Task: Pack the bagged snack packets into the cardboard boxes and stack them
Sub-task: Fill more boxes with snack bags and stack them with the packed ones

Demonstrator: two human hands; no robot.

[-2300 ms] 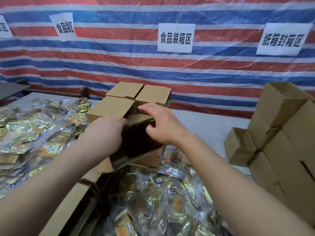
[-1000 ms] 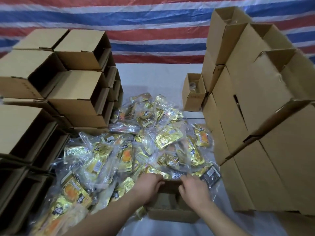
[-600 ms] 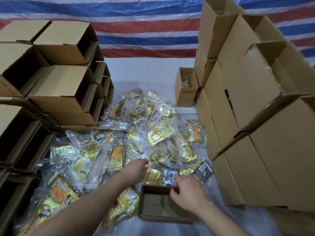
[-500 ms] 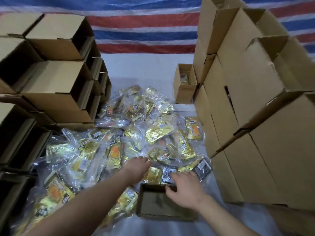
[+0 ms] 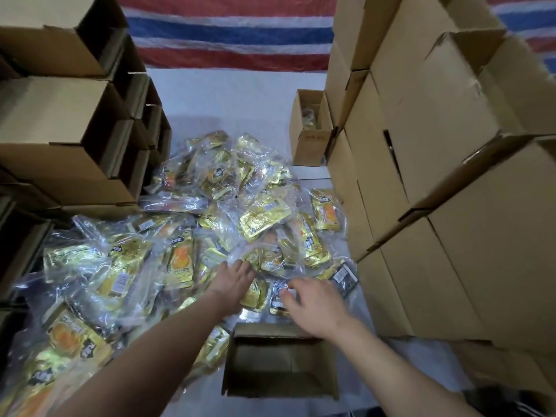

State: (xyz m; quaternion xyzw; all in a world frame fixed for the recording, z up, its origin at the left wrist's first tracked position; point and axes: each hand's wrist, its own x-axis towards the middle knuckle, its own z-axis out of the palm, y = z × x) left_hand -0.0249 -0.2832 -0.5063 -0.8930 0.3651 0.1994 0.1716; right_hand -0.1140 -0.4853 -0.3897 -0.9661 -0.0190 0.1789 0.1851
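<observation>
Red, white and blue striped plastic tarpaulin (image 5: 228, 31) hangs as the back wall, glossy, with horizontal bands. In front of it a pale grey flat table (image 5: 222, 97) runs up to the tarp's lower edge. Lighting is even and bright, with glare off shiny surfaces.

The left hand (image 5: 233, 284) covers the snack packets (image 5: 261, 216) under its fingers, so any grip there is hidden. The right hand (image 5: 316, 302) blurs at the fingertips. The small box (image 5: 310, 136) beyond the packets holds something too dim to name. Box stacks (image 5: 451, 176) right of the packets run off the frame.
</observation>
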